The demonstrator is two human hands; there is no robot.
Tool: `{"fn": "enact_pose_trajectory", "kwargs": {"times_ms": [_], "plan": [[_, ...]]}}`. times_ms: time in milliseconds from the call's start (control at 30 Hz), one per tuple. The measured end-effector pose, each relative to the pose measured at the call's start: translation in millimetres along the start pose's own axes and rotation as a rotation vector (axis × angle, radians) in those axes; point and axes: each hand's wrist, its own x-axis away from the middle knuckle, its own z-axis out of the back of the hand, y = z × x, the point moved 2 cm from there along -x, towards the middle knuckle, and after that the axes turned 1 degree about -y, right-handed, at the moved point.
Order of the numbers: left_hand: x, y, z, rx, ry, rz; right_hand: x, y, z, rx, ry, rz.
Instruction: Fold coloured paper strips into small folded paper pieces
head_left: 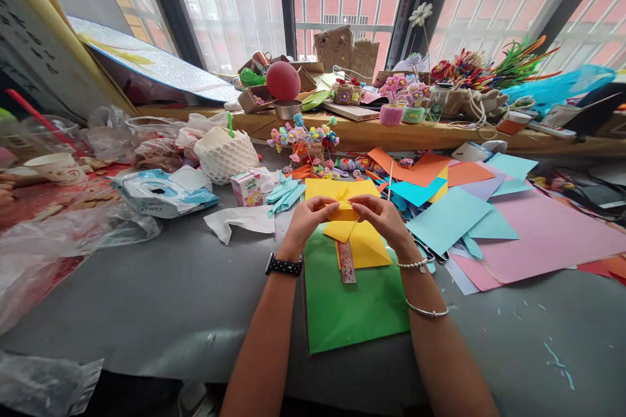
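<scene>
A small piece of yellow paper (345, 214) is pinched between the fingertips of my left hand (309, 220) and my right hand (384, 216), one at each side. Thin yellow strands stick up at its top edge. Below it lie yellow paper pieces (370, 249), partly over a small patterned ruler (347, 266). These rest on a glossy green sheet (353, 313). Behind my hands is a larger yellow sheet (317, 187), its middle hidden by my fingers and the held piece.
To the right are light blue sheets (450, 218), a pink sheet (548, 228) and orange paper (415, 169). A wipes pack (163, 192), a small box (246, 189) and a crumpled tissue (242, 221) lie left on the grey table (195, 300). Crafted flowers (303, 137) stand behind.
</scene>
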Motion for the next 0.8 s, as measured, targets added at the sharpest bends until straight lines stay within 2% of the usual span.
{"fn": "enact_pose_trajectory", "kwargs": {"times_ms": [233,533,800], "plan": [[1.1,0.3,-1.3,-0.054,-0.026,-0.041,-1.0,6.3,-3.1,-0.005,0.039,-0.041],[-0.5,-2.4,-2.4,-0.019,0.025,-0.015,-4.0,17.5,-10.4,-0.098,0.106,-0.070],[-1.5,-4.7,-1.9,-0.028,0.069,-0.007,-4.1,18.5,-12.6,-0.133,0.100,-0.101]]}}
